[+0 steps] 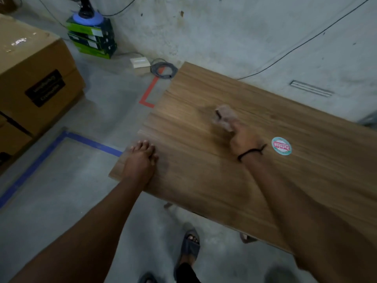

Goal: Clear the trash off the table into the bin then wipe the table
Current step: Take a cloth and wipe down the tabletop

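Nearest to us, a foot in a grey sandal (pixel 190 245) stands on the concrete floor beside the wooden table (pixel 204 184). Our left hand (pixel 140 162) lies flat on the table's left edge, its fingers straight and close together, gripping nothing. Further in, our right hand (pixel 243 139), with a black band (pixel 250 153) at the wrist, holds the cloth (pixel 223 117) against the tabletop. The cloth is a pale, pinkish-brown bunch sticking out past the fingers near the middle of the table, and it is blurred, so we cannot make out its folds or the exact grip. Just beside the right wrist, a round sticker (pixel 281 146) with a teal rim and a red band lies on the wood. Beyond the table's left side we see blue tape (pixel 91 142) and red tape (pixel 150 91) on the floor, a large cardboard box (pixel 34 78), a coil of grey cable (pixel 163 70), and farthest off a stack of green boxes (pixel 91 37).
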A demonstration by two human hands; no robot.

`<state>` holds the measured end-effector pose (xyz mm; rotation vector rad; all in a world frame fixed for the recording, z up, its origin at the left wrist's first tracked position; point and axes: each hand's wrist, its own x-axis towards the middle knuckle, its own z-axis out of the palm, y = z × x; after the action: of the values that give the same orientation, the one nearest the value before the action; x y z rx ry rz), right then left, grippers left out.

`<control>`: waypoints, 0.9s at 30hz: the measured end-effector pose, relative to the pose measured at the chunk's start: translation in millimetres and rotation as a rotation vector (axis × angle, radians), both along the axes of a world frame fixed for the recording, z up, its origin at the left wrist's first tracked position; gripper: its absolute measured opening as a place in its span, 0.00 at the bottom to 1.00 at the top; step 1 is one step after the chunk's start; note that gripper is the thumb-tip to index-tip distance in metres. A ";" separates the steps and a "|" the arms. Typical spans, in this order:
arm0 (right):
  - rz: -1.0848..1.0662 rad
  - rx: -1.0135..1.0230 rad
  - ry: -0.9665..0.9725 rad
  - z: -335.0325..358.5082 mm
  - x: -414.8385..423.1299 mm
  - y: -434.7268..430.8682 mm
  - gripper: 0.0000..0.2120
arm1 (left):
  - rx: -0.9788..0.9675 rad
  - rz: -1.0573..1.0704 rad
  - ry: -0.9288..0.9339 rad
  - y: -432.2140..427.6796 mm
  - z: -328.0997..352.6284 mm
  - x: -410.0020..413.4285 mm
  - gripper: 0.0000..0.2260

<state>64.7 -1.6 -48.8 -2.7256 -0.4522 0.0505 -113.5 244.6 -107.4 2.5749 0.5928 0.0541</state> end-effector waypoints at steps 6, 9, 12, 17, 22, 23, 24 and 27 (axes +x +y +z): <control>-0.311 -0.377 0.208 -51.3 17.8 -56.2 0.23 | 0.015 -0.029 -0.041 1.3 -3.9 0.0 0.16; -0.219 -0.417 0.181 -49.8 -38.4 -0.4 0.20 | 0.055 -0.038 -0.037 4.0 -8.0 2.2 0.14; -0.012 -0.419 0.158 -45.3 -107.4 50.4 0.19 | 0.050 -0.041 -0.010 6.4 -7.4 1.3 0.15; 0.116 -0.116 0.186 -15.5 -144.8 42.7 0.26 | 0.030 -0.042 0.014 5.1 -1.9 -0.1 0.17; -0.128 -0.333 0.239 -21.7 -134.1 -44.2 0.29 | -0.024 0.002 -0.005 2.0 3.1 -3.2 0.18; -0.155 -0.414 0.265 -27.1 -138.8 -49.6 0.26 | -0.016 0.006 -0.016 0.3 3.3 -3.6 0.18; -0.160 -0.455 0.260 -30.3 -147.6 -46.2 0.25 | -0.007 0.007 -0.028 -1.1 4.0 -3.6 0.17; -0.083 -0.469 0.195 -32.9 -180.7 -6.5 0.26 | 0.023 -0.020 -0.015 0.9 8.5 -4.2 0.16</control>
<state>-116.0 -8.1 -81.7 -3.1487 -0.2980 0.4487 -117.7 245.4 -99.0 2.6003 0.5636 0.0745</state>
